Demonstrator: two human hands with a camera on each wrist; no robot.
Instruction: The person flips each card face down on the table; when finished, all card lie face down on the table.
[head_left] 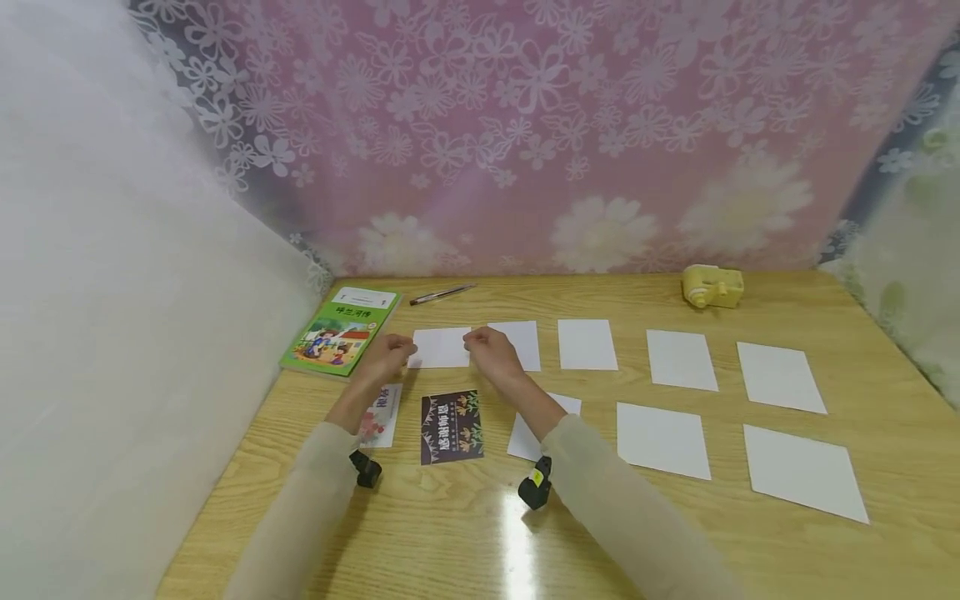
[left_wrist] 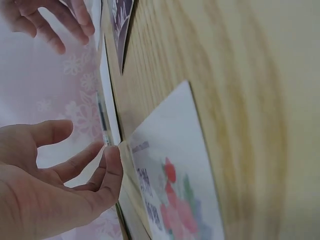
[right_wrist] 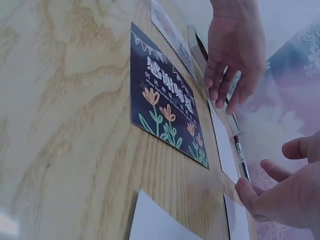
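A white card [head_left: 441,347] lies in the back row on the wooden table, between my two hands. My left hand [head_left: 384,358] is at its left end, fingertips right at the edge and thumb held apart. At the opposite end, my right hand [head_left: 495,354] has its fingertips by the card's edge, fingers loosely bent, thumb raised. Neither hand grips anything. Nearer to me lies a dark card with orange flowers and white lettering [right_wrist: 165,107]. Left of that is a white card with a red flower print [left_wrist: 175,190], partly hidden by my left wrist in the head view.
Several more blank white cards, among them one beside my right hand [head_left: 517,343] and one under my right forearm [head_left: 525,437], extend rightward in two rows. A green picture book [head_left: 341,332] lies back left, near a pen [head_left: 442,294]. A yellow object [head_left: 712,287] stands back right.
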